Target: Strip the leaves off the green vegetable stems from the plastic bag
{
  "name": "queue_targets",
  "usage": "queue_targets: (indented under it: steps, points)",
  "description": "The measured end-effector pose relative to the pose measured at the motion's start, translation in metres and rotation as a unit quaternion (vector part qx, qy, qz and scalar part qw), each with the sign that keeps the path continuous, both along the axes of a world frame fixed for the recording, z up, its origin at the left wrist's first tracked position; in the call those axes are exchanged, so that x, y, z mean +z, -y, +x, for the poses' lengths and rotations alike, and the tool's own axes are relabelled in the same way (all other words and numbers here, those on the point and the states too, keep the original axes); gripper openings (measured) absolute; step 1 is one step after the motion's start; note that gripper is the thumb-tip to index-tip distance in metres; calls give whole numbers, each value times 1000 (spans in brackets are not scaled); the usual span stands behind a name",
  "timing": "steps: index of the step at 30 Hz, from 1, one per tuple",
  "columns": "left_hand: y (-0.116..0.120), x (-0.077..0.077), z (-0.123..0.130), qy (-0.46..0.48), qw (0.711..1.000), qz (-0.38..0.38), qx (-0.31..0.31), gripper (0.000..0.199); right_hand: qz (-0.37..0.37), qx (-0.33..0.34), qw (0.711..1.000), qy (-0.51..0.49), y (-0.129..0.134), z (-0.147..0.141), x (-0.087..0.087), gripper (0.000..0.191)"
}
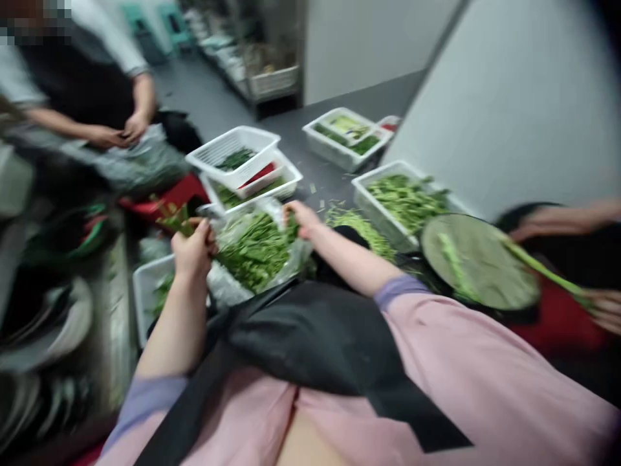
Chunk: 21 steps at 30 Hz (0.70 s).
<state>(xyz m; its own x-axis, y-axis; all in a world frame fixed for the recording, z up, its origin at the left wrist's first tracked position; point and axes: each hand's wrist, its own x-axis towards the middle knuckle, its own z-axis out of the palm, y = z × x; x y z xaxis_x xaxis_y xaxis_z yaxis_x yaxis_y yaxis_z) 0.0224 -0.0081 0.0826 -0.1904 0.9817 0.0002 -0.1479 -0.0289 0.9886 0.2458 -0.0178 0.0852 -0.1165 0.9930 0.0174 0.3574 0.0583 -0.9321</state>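
Note:
My left hand point(193, 249) is closed on a small bunch of green stems point(177, 219), whose ends stick out to the left. To the right, my right hand point(301, 219) has its fingers closed round some greens point(292, 226) at the edge of a clear plastic bag point(228, 287). That bag lies open in front of me, between both hands, with a heap of cut greens point(257, 249) inside. The view is slightly blurred.
White baskets of vegetables point(233, 139) stand beyond the bag. Another basket point(383, 230) is at the right, near a round board point(480, 262) and another person's hands point(604, 310). At the upper left a person point(77, 77) handles a bag. Metal shelving lines the left.

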Motion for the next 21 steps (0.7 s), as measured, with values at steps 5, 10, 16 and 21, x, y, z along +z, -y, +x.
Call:
queue_targets:
  steps: [5, 10, 16, 21]
  points:
    - [-7, 5, -34, 93, 996, -17, 2, 30, -182, -52, 914, -360, -37, 27, -29, 32]
    - [-2, 3, -32, 135, 990, -34, 12, 28, -219, 81, 923, -305, -17, 17, -30, 24]
    - [-12, -7, -20, 159, 978, -123, 54, 34, -289, 177, 904, -260, -6, -26, -57, 19]
    - [-13, -17, -15, 149, 976, -137, 82, 34, -365, 200, 848, -328, -1, -36, -66, 20]
